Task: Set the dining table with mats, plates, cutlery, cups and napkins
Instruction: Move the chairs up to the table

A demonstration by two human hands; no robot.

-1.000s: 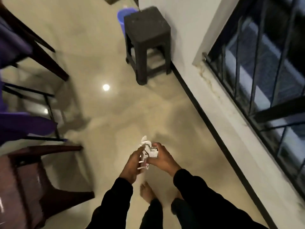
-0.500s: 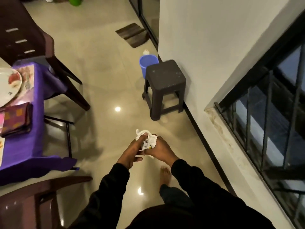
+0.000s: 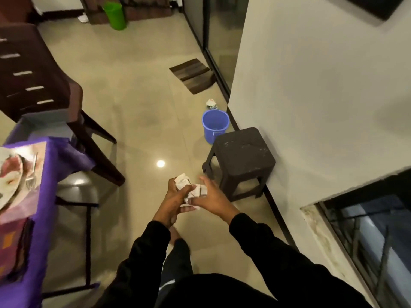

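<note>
A crumpled white paper wad (image 3: 185, 185) sits between both hands above the floor. My left hand (image 3: 172, 200) grips its left part with curled fingers. My right hand (image 3: 210, 200) holds the right part, fingers spread around it. At the far left edge is the dining table with a purple cloth (image 3: 47, 174), a mat (image 3: 22, 205), a plate (image 3: 9, 181) and a fork (image 3: 32, 172) on it. A dark folded cloth (image 3: 13, 245) lies on the table nearer to me.
A dark plastic stool (image 3: 241, 154) stands by the wall, with a blue bucket (image 3: 215, 124) behind it and a scrap of paper (image 3: 210, 103) on the floor. A brown chair (image 3: 37, 72) stands at the table. Farther off are a doormat (image 3: 192, 75) and a green bin (image 3: 115, 15).
The view has lifted and swung left, bringing the table, bucket and far floor into sight. My hands still work the paper wad; my right fingers have spread wider.
</note>
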